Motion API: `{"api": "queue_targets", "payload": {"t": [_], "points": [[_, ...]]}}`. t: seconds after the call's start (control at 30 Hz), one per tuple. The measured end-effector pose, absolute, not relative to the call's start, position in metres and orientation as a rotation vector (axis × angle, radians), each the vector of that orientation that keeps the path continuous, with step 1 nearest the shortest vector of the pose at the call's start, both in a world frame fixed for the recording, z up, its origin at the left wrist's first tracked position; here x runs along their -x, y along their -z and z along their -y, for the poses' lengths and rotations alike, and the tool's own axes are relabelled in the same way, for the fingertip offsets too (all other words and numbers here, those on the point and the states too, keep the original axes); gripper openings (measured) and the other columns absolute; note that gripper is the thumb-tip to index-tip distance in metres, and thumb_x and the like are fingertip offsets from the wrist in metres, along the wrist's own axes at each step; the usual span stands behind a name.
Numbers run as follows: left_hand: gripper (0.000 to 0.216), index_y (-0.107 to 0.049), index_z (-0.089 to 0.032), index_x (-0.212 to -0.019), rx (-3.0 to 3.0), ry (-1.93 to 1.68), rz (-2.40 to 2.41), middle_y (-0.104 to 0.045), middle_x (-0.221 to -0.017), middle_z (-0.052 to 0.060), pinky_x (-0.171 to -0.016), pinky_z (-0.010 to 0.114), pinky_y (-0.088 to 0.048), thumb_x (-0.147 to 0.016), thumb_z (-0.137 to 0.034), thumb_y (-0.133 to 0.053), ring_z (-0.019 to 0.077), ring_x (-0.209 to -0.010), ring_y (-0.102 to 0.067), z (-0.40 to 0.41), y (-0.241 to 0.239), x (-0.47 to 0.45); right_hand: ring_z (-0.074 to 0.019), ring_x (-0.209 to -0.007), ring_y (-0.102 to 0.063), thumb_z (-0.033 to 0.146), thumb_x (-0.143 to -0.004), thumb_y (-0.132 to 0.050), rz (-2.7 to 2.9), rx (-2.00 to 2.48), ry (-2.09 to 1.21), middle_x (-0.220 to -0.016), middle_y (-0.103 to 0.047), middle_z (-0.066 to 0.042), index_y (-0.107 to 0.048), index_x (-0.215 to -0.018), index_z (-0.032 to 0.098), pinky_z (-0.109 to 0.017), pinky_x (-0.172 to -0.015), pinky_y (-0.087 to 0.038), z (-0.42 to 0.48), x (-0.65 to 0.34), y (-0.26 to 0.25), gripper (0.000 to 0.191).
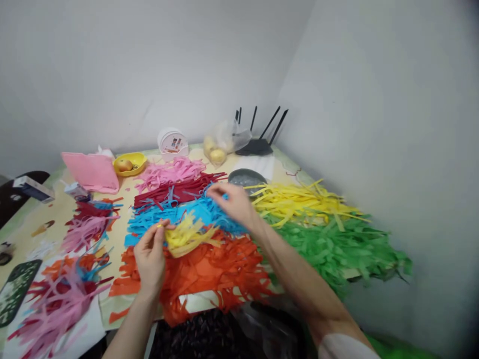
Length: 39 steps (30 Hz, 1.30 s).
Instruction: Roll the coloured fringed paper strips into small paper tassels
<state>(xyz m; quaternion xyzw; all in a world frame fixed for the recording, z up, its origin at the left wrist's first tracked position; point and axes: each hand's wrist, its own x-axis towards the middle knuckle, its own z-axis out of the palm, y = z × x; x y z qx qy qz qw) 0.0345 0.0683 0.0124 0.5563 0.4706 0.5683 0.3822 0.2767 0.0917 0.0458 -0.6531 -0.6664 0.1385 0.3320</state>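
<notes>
Yellow strip bundle (187,237), fringed and loosely spread, is located above the orange strips (213,271) at the front center of the tabletop (56,207). Left hand (150,249): grasping the bundle at its left end between thumb and fingers; the loose ends extend to the right. Right hand (235,205): positioned above the right part of the blue strips (202,210), thumb and index finger brought near each other. Whether the fingertips grip a strip cannot be determined.

Strip layout, center, front to rear: orange, blue, dark red (168,193), pink (175,170). Right side: a yellow strip pile (303,202) lies behind the green strips (337,244), which overhang the tabletop edge. Left side: a rear mixed-color bundle (88,229) and a front mixed-color bundle (63,299), the latter on a white sheet (88,326).

Rear items, left to right: pink folding case (92,172), standing tilted; yellow bowl (140,157) containing fruit; round white container (172,142); clear plastic bag (228,137) holding yellow round items; black router (254,146) with raised antennas. A dark gray bowl (245,175) sits between the router and the right hand.
</notes>
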Motion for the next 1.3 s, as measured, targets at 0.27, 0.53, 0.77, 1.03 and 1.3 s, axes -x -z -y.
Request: {"api": "queue_targets", "payload": {"t": [0.27, 0.53, 0.77, 1.03, 1.3], "points": [[0.022, -0.076, -0.018, -0.071, -1.348, -1.312, -1.159, -0.073, -0.076, 0.003, -0.086, 0.029, -0.054, -0.076, -0.039, -0.075, 0.0206, -0.09, -0.07, -0.071, -0.015, -0.023, -0.0217, -0.105, -0.064, 0.035, -0.093, -0.062, 1.522, 2.247, -0.462, -0.122, -0.062, -0.01, -0.06, -0.122, 0.015, -0.042, -0.089, -0.055, -0.175, -0.381, 0.004, 0.034], [0.022, -0.078, -0.018, -0.083, -1.424, -1.223, -1.131, -0.075, -0.078, 0.005, -0.092, 0.031, -0.053, -0.082, -0.039, -0.071, 0.0208, -0.092, -0.07, -0.072, -0.019, -0.027, -0.0218, -0.104, -0.064, 0.032, -0.093, -0.064, 1.413, 2.258, -0.479, -0.118, -0.065, -0.011, -0.063, -0.116, 0.013, -0.041, -0.089, -0.054, -0.176, -0.388, 0.02, 0.03], [0.022, -0.075, -0.016, -0.084, -1.268, -1.216, -1.065, -0.076, -0.075, 0.005, -0.07, 0.027, -0.058, -0.078, -0.037, -0.075, 0.0178, -0.071, -0.072, -0.065, -0.026, -0.032, -0.0168, -0.082, -0.072, 0.036, -0.092, -0.057, 1.387, 1.774, -0.541, -0.094, -0.077, -0.007, -0.061, -0.105, 0.016, -0.03, -0.078, -0.056, -0.113, -0.321, -0.016, 0.024], [0.019, -0.072, -0.017, -0.085, -1.399, -1.223, -1.011, -0.074, -0.075, 0.003, -0.071, 0.025, -0.055, -0.082, -0.035, -0.071, 0.0153, -0.071, -0.069, -0.045, -0.039, -0.03, -0.0117, -0.057, -0.063, 0.044, -0.075, -0.077, 1.172, 0.966, -1.211, -0.073, -0.068, 0.0, -0.065, -0.083, 0.02, -0.024, -0.052, -0.057, -0.033, -0.188, -0.041, 0.028], [0.012, -0.072, -0.02, -0.084, -1.779, -1.315, -1.152, -0.072, -0.08, 0.004, -0.081, 0.032, -0.05, -0.087, -0.031, -0.067, 0.0179, -0.081, -0.065, -0.03, -0.039, -0.009, -0.0114, -0.054, -0.062, 0.041, -0.078, -0.075, 1.103, 0.966, -1.116, -0.067, -0.065, 0.002, -0.064, -0.08, 0.02, -0.024, -0.054, -0.055, -0.022, -0.156, -0.03, 0.024]]}}
